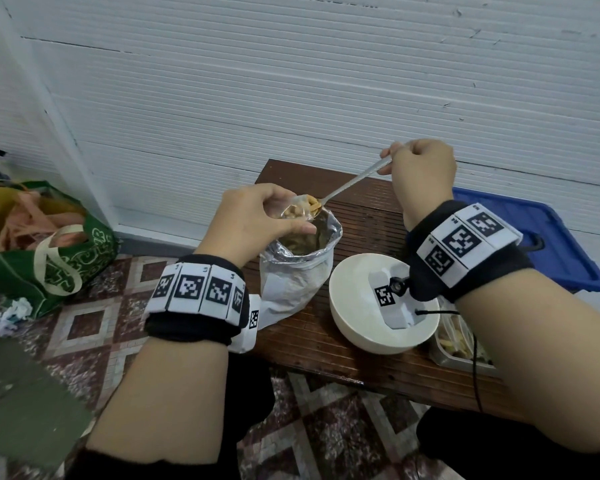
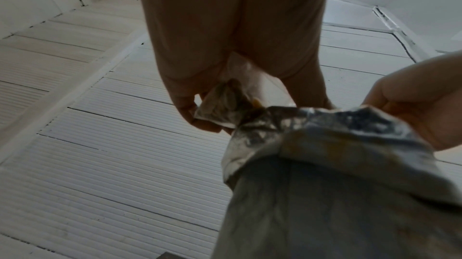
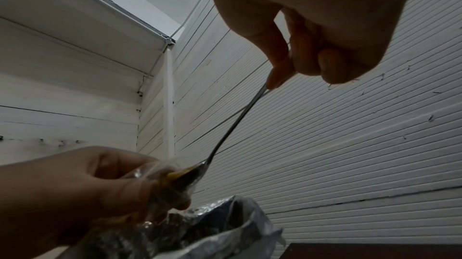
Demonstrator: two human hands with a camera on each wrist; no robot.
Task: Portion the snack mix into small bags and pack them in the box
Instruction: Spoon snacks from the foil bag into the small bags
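Note:
My left hand [image 1: 257,220] pinches a small clear bag [image 1: 297,211] holding snack mix, just above the mouth of a large foil snack pouch [image 1: 298,268] that stands on the wooden bench [image 1: 361,202]. My right hand [image 1: 421,168] grips the handle of a metal spoon [image 1: 354,181], whose bowl, loaded with snack pieces, is at the mouth of the small bag. The left wrist view shows the small bag [image 2: 225,105] between my fingers over the pouch rim [image 2: 325,125]. In the right wrist view the spoon [image 3: 232,127] slopes down into the small bag [image 3: 172,180].
A white bowl [image 1: 361,327] sits on the bench right of the pouch. A clear box [image 1: 458,351] with snack bags lies under my right forearm. A blue crate lid [image 1: 541,237] is at the far right, a green shopping bag [image 1: 49,251] on the tiled floor at left.

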